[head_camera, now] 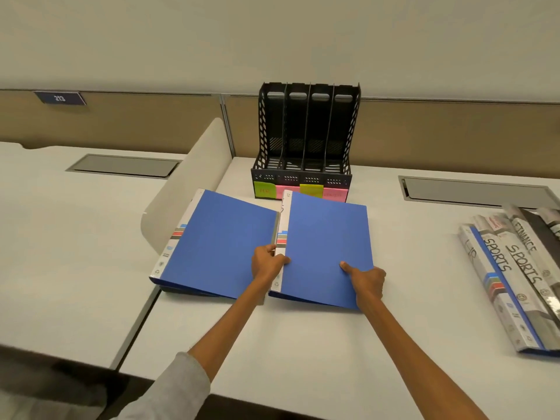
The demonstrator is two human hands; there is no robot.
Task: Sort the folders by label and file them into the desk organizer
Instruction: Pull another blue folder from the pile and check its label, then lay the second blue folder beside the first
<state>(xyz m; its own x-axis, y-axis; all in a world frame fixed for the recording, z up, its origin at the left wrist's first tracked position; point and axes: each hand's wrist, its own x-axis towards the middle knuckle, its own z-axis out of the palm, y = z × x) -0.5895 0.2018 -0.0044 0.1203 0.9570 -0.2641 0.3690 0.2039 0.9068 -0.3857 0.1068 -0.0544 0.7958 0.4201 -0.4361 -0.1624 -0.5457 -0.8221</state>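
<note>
1. Both hands hold one blue folder (pixel 327 237). The left hand (pixel 268 263) grips its spine edge with curled fingers. The right hand (pixel 368 281) pinches the near right corner, thumb flat on the cover.
2. That folder reaches away from the hands, cover up, over the desk (pixel 303 344); I cannot tell whether it is lifted clear.
3. Just left of the left hand, a second blue folder (pixel 221 241) lies on something darker, its right edge close against the held one.
4. Beyond the hands, past the held folder's far edge, stands a black organizer (pixel 306 137) with four upright slots. Coloured sticky notes (pixel 264 190) run along its front, and the folder covers part of them.
5. Well right of the right hand lies a row of folders (pixel 515 283), marked SPORTS, FINANCE and HR.
6. Left of the left hand, behind the second folder, a pale divider (pixel 188 189) stands upright.
</note>
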